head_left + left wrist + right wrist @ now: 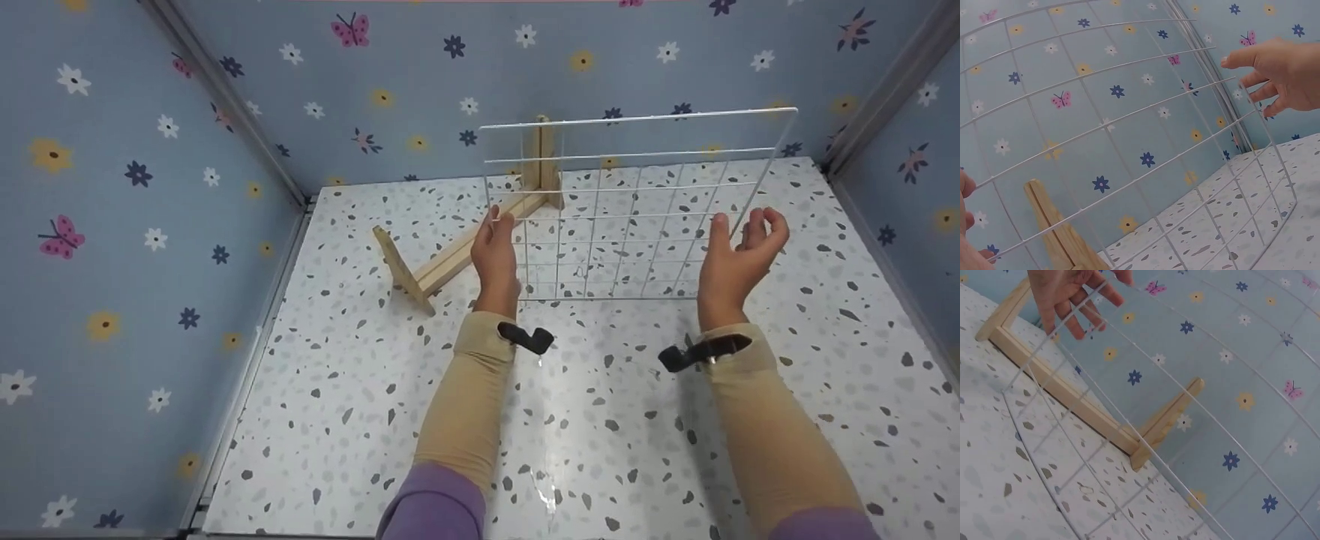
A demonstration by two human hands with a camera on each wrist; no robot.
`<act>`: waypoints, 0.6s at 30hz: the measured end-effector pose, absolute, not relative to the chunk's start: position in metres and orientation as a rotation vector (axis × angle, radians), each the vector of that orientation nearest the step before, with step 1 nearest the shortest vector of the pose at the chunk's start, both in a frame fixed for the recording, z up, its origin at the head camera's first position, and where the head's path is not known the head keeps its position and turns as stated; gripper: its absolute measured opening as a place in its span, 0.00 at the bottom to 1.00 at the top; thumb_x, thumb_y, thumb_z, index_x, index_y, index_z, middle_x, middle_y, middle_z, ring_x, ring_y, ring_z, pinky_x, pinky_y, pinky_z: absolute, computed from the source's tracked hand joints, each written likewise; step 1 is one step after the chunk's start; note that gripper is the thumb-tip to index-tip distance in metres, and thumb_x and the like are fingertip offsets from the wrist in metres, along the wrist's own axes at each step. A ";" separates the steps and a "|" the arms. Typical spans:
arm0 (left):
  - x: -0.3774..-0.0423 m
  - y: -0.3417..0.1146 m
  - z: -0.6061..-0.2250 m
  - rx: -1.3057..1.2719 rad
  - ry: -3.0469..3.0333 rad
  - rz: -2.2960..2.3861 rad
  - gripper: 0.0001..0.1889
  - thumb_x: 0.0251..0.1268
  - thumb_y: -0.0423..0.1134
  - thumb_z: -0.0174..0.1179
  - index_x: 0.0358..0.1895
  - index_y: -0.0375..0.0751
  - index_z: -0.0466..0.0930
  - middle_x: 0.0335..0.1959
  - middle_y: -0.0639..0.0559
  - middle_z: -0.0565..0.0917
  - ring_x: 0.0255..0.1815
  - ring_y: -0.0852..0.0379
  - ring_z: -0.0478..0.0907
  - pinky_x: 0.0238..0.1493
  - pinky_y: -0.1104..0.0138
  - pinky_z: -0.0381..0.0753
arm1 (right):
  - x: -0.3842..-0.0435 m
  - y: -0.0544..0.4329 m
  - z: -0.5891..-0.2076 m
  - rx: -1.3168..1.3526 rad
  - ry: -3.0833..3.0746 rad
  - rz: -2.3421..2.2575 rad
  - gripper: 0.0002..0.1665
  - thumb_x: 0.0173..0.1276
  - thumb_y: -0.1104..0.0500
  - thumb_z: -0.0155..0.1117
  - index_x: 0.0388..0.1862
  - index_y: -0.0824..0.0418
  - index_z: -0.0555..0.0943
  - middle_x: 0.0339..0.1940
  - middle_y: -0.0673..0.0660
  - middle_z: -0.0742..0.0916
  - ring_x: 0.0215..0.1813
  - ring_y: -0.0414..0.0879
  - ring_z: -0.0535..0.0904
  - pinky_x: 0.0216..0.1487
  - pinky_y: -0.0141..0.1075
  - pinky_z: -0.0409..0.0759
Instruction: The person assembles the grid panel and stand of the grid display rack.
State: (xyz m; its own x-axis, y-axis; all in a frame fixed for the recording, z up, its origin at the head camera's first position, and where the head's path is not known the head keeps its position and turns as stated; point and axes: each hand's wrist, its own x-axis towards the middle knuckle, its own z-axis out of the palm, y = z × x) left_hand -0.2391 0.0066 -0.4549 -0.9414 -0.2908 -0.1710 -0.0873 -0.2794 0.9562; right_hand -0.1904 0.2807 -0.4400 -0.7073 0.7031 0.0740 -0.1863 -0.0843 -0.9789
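Observation:
A white wire grid panel (637, 119) is held up in front of me at a tilt, its lower part bent in the wrist views. My left hand (496, 259) grips the panel's left edge between thumb and fingers. At the opposite edge, my right hand (731, 274) holds the side wire with thumb and curled fingers. Behind the panel's left side lies a pale wooden stand (450, 262), a long bar with an upright at each end. The grid and left hand partly cover this stand. Whether the panel's lower edge touches the table cannot be told.
The speckled white tabletop (360, 420) is enclosed by blue walls (405, 75) with flowers and butterflies at the left, back and right. Metal strips (240, 127) run along the corners. A black strap (525, 337) sits on each wrist.

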 end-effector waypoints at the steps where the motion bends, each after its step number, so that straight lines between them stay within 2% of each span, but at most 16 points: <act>1: -0.239 0.006 -0.455 0.476 -1.801 -2.367 0.25 0.74 0.51 0.58 0.72 0.57 0.74 0.75 0.55 0.70 0.77 0.50 0.63 0.76 0.51 0.60 | -0.188 0.276 -0.441 -0.564 -1.578 1.834 0.39 0.73 0.58 0.66 0.75 0.51 0.57 0.80 0.49 0.64 0.78 0.33 0.57 0.73 0.24 0.57; 8: -0.240 0.008 -0.457 0.476 -1.784 -2.392 0.25 0.75 0.50 0.58 0.73 0.60 0.73 0.75 0.55 0.69 0.77 0.49 0.62 0.76 0.49 0.58 | -0.175 0.242 -0.453 -0.520 -1.683 1.673 0.39 0.71 0.58 0.68 0.75 0.57 0.59 0.77 0.52 0.66 0.77 0.34 0.58 0.73 0.22 0.53; 14: -0.240 0.006 -0.459 0.471 -1.776 -2.449 0.25 0.75 0.53 0.58 0.73 0.66 0.71 0.76 0.58 0.67 0.79 0.50 0.58 0.77 0.44 0.53 | -0.174 0.217 -0.469 -0.428 -1.765 1.632 0.40 0.71 0.55 0.69 0.75 0.57 0.61 0.75 0.50 0.69 0.77 0.35 0.59 0.74 0.23 0.52; 18: -0.239 0.006 -0.460 0.453 -1.798 -2.445 0.26 0.75 0.53 0.56 0.74 0.65 0.69 0.77 0.57 0.65 0.80 0.49 0.56 0.76 0.42 0.51 | -0.172 0.201 -0.474 -0.369 -1.820 1.616 0.39 0.70 0.54 0.70 0.74 0.57 0.63 0.73 0.49 0.71 0.76 0.38 0.61 0.74 0.26 0.53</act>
